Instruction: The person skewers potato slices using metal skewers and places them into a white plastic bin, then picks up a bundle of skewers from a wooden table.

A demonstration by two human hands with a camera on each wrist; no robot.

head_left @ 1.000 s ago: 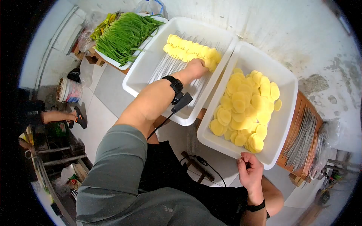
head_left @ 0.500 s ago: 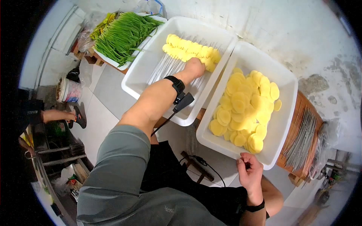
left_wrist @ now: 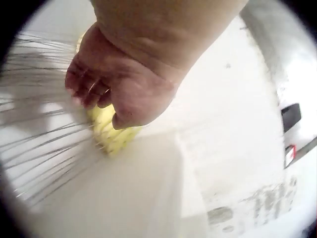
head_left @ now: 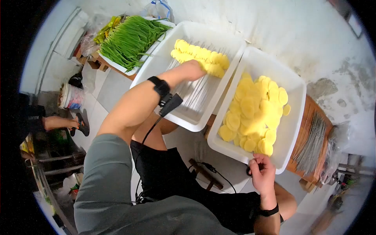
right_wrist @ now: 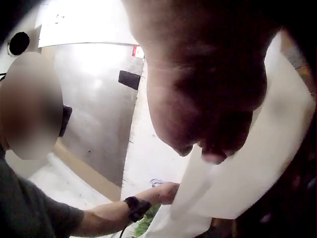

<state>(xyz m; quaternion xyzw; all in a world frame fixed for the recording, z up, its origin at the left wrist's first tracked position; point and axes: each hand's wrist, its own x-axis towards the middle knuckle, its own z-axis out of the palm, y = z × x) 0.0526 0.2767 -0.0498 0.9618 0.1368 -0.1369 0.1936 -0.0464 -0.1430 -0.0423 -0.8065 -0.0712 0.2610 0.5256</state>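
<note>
In the head view my left hand [head_left: 192,70] is over skewered yellow slices [head_left: 215,69], thin and round like potato, in the left white tub [head_left: 196,126]. The left wrist view shows its fingers loosely bent, close over the slices [left_wrist: 115,141]; the fingertips partly overlap them. Thin metal skewers [left_wrist: 49,163] stick out of the row. My right hand [head_left: 263,172], its fingers loosely curled, hangs at the near rim of the right white tub [head_left: 288,150]. Nothing shows in its grasp in the right wrist view. Loose yellow slices [head_left: 250,105] are heaped in that tub.
Green long-stemmed vegetables [head_left: 135,41] fill a tray at the back left. Bare skewers [head_left: 313,145] lie on a wooden board [head_left: 305,129] to the right. A white wall [head_left: 290,23] stands behind the tubs. At the left are a bucket [head_left: 72,96] and another person's foot [head_left: 80,124].
My left hand has moved left along the skewered slices, uncovering the row's right end. The right hand stays by the tub rim. The head view has shifted slightly.
</note>
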